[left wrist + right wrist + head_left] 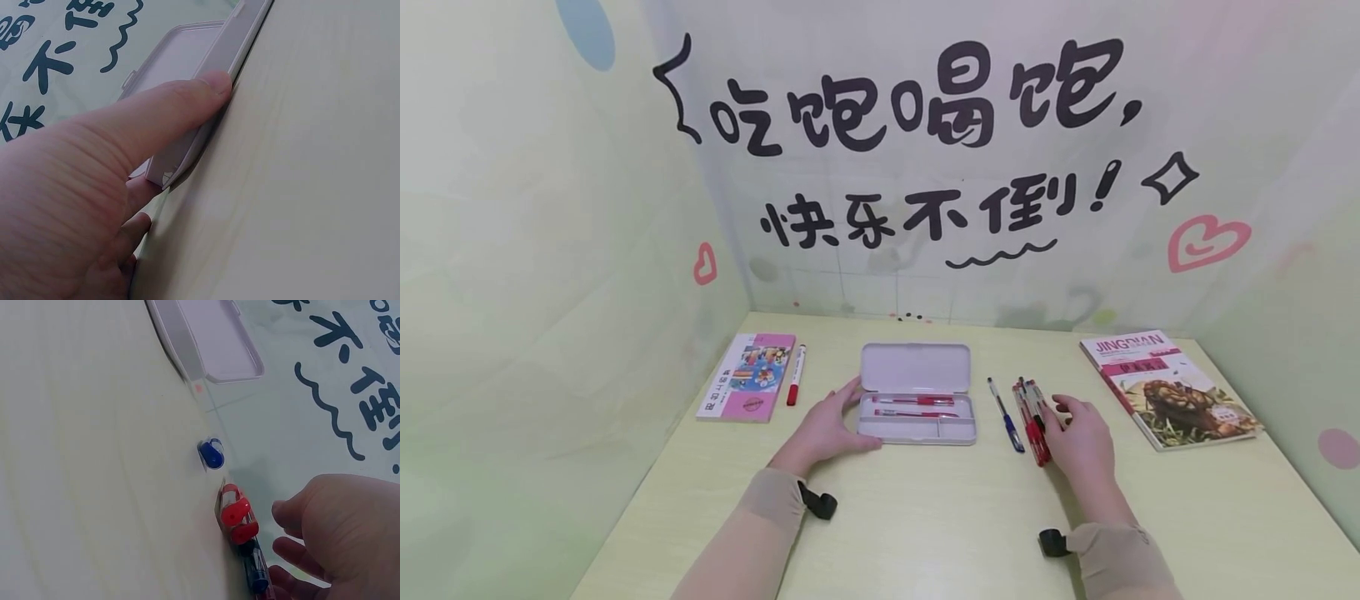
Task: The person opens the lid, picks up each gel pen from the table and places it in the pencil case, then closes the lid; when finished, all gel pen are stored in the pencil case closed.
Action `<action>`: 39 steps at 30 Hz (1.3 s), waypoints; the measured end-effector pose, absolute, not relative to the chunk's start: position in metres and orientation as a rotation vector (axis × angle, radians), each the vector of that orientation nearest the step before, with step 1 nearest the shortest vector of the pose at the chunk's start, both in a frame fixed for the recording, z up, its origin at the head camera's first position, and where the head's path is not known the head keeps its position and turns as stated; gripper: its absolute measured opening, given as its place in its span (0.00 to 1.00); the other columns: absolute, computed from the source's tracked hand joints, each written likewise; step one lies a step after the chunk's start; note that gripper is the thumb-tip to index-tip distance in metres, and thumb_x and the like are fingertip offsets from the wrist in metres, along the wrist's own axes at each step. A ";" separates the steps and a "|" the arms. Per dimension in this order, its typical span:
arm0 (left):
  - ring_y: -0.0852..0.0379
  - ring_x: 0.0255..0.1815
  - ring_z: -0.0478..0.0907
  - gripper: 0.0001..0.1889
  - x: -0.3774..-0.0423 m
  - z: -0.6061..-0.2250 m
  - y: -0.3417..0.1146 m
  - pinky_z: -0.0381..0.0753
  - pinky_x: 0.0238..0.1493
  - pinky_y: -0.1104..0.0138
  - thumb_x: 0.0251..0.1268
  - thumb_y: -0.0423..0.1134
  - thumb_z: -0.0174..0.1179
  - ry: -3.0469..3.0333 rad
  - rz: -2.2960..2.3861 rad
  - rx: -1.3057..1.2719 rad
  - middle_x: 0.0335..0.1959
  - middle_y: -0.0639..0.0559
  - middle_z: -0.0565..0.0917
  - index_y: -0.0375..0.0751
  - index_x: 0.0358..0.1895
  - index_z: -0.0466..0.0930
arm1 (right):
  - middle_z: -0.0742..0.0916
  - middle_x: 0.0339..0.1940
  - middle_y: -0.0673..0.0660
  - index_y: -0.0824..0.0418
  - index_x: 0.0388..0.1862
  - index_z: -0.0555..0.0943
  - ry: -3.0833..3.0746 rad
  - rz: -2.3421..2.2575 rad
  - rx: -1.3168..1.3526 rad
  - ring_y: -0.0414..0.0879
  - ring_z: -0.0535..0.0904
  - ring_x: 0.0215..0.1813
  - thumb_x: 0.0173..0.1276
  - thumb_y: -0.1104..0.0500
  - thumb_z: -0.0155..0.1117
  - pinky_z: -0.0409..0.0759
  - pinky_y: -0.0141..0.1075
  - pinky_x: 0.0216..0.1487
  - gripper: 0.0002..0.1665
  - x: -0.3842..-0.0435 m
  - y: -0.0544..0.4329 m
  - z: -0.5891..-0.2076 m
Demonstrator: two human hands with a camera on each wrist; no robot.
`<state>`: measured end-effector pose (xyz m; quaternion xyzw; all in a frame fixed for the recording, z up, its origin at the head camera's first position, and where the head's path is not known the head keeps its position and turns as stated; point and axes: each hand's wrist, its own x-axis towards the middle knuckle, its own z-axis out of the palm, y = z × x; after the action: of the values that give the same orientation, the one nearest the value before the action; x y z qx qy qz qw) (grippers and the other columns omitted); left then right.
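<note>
A pale lilac pencil case (917, 442) lies with its lid (916, 367) raised at the back. Two red pens (917, 407) are in its rear compartment. My left hand (825, 429) grips the case at its left end, thumb along the front wall and fingers round the side, as the left wrist view shows. My right hand (1084, 442) is beside a bunch of pens (1033, 429) with red and dark grips, its fingers loosely bent at the bunch's right side. In the right wrist view the thumb (290, 515) is apart from the red pen ends. A blue pen (1006, 417) lies left of the bunch.
A pink-edged book (748, 379) and a red-capped white marker (797, 375) lie at the table's left. To the right is a magazine (1172, 392) with an insect on its cover. Printed fabric walls (925, 283) close off the back and sides.
</note>
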<state>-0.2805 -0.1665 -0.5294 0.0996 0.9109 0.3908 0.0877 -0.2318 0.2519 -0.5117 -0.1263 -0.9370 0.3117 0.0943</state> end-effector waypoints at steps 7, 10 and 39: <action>0.36 0.94 0.50 0.71 -0.282 -0.531 -0.167 0.49 0.92 0.34 0.42 0.65 0.89 2.714 1.172 0.306 0.83 0.67 0.74 0.65 0.91 0.52 | 0.80 0.68 0.77 0.68 0.75 0.78 -2.845 0.923 -0.462 0.73 0.80 0.66 0.85 0.50 0.58 0.83 0.67 0.64 0.30 -0.231 0.255 -0.513; 0.36 0.94 0.50 0.71 -0.282 -0.532 -0.167 0.50 0.92 0.33 0.42 0.65 0.88 2.715 1.169 0.309 0.83 0.66 0.74 0.65 0.91 0.52 | 0.82 0.66 0.77 0.69 0.74 0.79 -2.869 0.889 -0.487 0.73 0.80 0.64 0.85 0.50 0.58 0.83 0.67 0.63 0.30 -0.231 0.256 -0.514; 0.39 0.93 0.53 0.69 -0.278 -0.524 -0.166 0.49 0.94 0.40 0.46 0.62 0.88 2.720 1.159 0.342 0.83 0.63 0.76 0.61 0.91 0.52 | 0.87 0.45 0.69 0.71 0.57 0.86 -2.899 0.839 -0.522 0.58 0.81 0.41 0.83 0.51 0.58 0.76 0.42 0.36 0.23 -0.228 0.257 -0.511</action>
<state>-0.2784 -0.1656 -0.5243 0.1147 0.9107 0.3881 0.0825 -0.2282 0.2571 -0.5110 -0.1701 -0.9458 0.2737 0.0393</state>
